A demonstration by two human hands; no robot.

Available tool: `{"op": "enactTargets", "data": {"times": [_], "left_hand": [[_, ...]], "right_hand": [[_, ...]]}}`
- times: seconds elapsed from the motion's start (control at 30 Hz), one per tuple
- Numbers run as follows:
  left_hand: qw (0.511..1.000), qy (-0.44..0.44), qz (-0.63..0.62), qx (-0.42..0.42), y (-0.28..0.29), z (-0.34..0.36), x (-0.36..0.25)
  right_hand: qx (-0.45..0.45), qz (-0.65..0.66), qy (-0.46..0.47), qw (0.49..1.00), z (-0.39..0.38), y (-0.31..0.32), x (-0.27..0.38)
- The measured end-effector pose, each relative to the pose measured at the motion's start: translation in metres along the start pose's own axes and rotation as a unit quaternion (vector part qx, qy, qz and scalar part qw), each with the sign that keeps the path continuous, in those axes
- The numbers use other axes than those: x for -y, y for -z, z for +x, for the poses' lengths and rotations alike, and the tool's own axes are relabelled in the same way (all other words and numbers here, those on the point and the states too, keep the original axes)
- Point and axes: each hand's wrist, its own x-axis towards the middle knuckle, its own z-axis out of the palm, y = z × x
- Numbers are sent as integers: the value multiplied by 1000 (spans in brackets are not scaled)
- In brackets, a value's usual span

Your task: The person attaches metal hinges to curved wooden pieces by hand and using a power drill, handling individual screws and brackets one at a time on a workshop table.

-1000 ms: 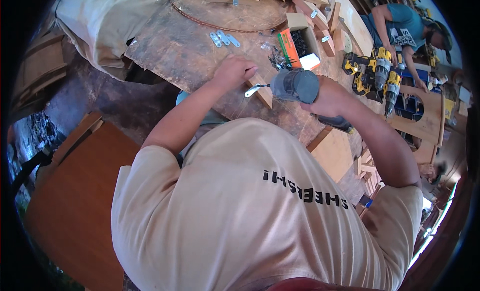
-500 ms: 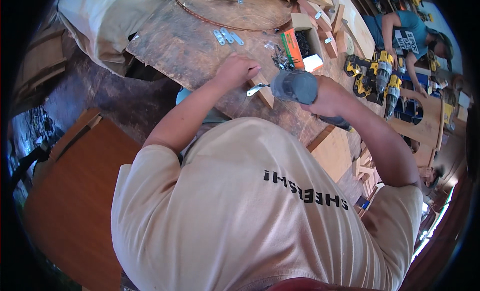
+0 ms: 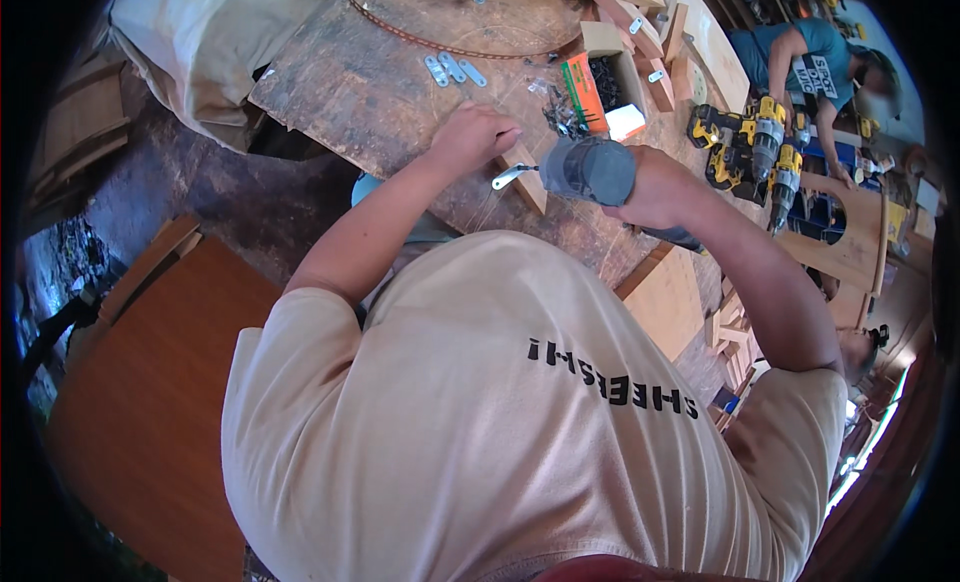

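My right hand (image 3: 660,190) is wrapped round the handle of a dark grey cordless drill (image 3: 588,172), which lies nearly level and points left. Its thin bit (image 3: 531,169) meets the end of a small silver metal plate (image 3: 507,178). That plate sits on a short strip of light wood (image 3: 530,190) near the bench's front edge. My left hand (image 3: 474,139) is closed over the far end of this strip, its thumb toward the right; the fingertips underneath are hidden.
Several loose metal plates (image 3: 455,69) lie on the worn bench (image 3: 400,112). Beyond the drill are black screws (image 3: 563,114), an orange-and-green box (image 3: 584,92) and an open carton (image 3: 627,67). Yellow-and-black drills (image 3: 765,147) stand at the right, near another person (image 3: 810,67). Wood pieces (image 3: 640,27) lie at the back.
Both my hands, the drill and the wood strip stay almost in place. The other person at the right has shifted their head and arm slightly.
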Motion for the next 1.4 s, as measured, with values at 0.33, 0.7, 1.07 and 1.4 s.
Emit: {"op": "enactTargets", "data": {"times": [0.33,0.7,1.07,1.4], "left_hand": [[1000,-6,-13,-5,4,0,-5],[1000,-8,6,0,3,1,-1],[1000,-8,-7,-5,3,0,-2],[1000,-11,-7,-4,4,0,-3]], "right_hand": [[-32,6,27,999,-1,-2,-1],[-9,11,6,1000,1,6,5],[-24,21,18,999,0,6,9],[-22,32,20,999,1,1,4]]}}
